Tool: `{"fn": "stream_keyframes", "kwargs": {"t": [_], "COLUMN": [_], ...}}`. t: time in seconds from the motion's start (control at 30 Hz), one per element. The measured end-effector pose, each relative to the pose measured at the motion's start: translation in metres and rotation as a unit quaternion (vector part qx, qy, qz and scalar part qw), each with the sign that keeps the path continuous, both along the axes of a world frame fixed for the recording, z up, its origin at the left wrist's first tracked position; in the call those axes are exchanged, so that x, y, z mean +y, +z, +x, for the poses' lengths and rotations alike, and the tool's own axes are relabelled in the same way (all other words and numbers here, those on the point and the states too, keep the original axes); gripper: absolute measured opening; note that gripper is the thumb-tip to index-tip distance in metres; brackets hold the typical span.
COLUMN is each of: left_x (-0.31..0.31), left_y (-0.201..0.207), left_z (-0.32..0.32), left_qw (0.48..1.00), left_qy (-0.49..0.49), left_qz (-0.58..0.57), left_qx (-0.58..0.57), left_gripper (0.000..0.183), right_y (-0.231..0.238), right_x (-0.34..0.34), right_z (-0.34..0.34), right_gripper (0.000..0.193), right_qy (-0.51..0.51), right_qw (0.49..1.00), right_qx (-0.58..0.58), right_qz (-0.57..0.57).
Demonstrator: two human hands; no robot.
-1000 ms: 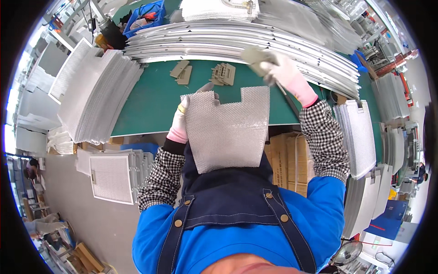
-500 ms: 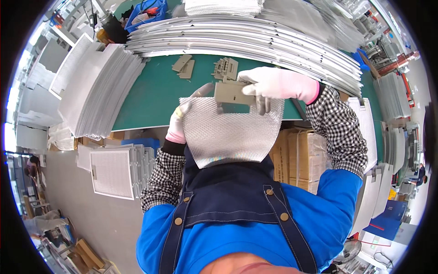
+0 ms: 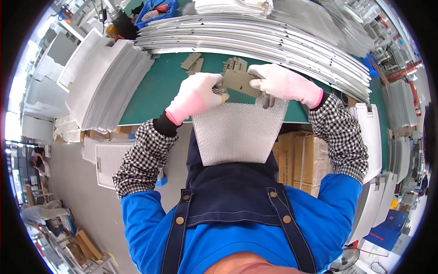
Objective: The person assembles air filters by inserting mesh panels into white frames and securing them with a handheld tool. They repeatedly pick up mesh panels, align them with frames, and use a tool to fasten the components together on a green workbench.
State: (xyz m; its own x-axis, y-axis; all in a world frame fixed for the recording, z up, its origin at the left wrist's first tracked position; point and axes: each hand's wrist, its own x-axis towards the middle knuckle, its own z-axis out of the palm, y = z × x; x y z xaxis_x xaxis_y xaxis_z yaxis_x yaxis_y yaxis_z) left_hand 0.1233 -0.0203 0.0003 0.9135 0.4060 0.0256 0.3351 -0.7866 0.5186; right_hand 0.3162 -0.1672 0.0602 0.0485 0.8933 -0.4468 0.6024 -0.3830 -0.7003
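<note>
A silvery mesh panel [image 3: 242, 132] hangs over the table's front edge against my apron. At its upper edge is a beige plastic plate [image 3: 240, 82], tilted down to the right. My right hand [image 3: 276, 82], in a white glove with grey fingertips and pink cuff, grips the plate's right end; its lower fingers curl at the panel's upper right. My left hand [image 3: 197, 93], gloved alike, is closed at the panel's upper left corner, fingertips beside the plate's left end. The fingers hide that corner. Just behind lie more beige plastic parts [image 3: 235, 64] and two flat beige plates [image 3: 191, 61].
Long silvery panels [image 3: 255, 39] lie stacked across the back of the green table [image 3: 146, 102]. A stack of mesh panels [image 3: 114, 86] stands at the left. A blue bin [image 3: 156, 10] sits at the far left. Cardboard boxes [image 3: 303, 157] are below the table.
My left hand has moved up and right from the panel's left side to its upper corner near the plate. The beige plate has shifted slightly up and right and tilted.
</note>
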Motion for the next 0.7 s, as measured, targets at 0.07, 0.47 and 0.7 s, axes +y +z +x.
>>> {"fn": "stream_keyframes", "kwargs": {"t": [0.07,0.47,0.7], "left_x": [0.000,0.014,0.020], "left_y": [0.000,-0.010,-0.020], "left_z": [0.005,0.000,0.003], "left_qw": [1.000,0.977,0.983], "left_qy": [-0.015,-0.014,-0.115], "left_qz": [-0.014,-0.173,-0.063], "left_qx": [0.012,-0.121,-0.130], "left_gripper": [0.038,0.021,0.024], "right_y": [-0.001,-0.023,-0.046], "right_x": [-0.002,0.003,0.000], "right_z": [0.001,0.028,0.038], "right_gripper": [0.039,0.060,0.041], "right_qy": [0.015,0.061,0.124], "right_qw": [1.000,0.964,0.969], "right_qx": [-0.027,-0.243,-0.204], "right_qz": [-0.001,0.087,0.058]}}
